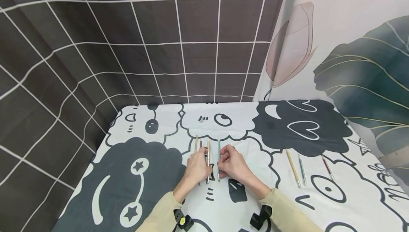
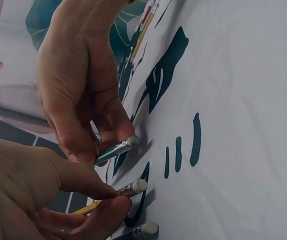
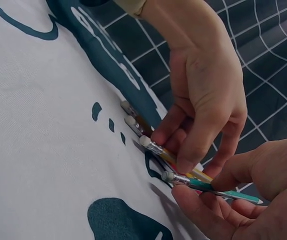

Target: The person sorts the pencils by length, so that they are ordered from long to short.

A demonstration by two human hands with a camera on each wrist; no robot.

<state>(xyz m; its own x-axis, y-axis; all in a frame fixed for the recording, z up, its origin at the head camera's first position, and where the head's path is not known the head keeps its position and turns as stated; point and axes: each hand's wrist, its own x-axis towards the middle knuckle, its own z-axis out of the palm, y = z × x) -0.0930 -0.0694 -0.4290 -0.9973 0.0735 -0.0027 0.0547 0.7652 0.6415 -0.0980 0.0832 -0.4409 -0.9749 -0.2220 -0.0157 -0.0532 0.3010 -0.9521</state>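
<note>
My left hand (image 1: 197, 167) pinches a yellow pencil (image 2: 133, 187) between thumb and finger near its white eraser end. A teal pencil (image 1: 218, 155) is held by my right hand (image 1: 235, 164), thumb and fingertips near the silver ferrule; it runs roughly parallel to the yellow one. Just left of these, partly behind the left hand, are a dark red pencil (image 1: 201, 144) and another yellowish pencil (image 1: 196, 143). In the right wrist view, their eraser ends (image 3: 132, 121) show beyond the held yellow pencil. All the erasers face toward me.
Apart from the hands, a yellow pencil (image 1: 293, 168), a green pencil (image 1: 302, 170) and a red pencil (image 1: 328, 168) lie to the right on the black-and-white patterned cloth (image 1: 255, 203). A dark grid curtain (image 1: 198, 58) hangs behind, beside a leaf-printed curtain (image 1: 351, 75).
</note>
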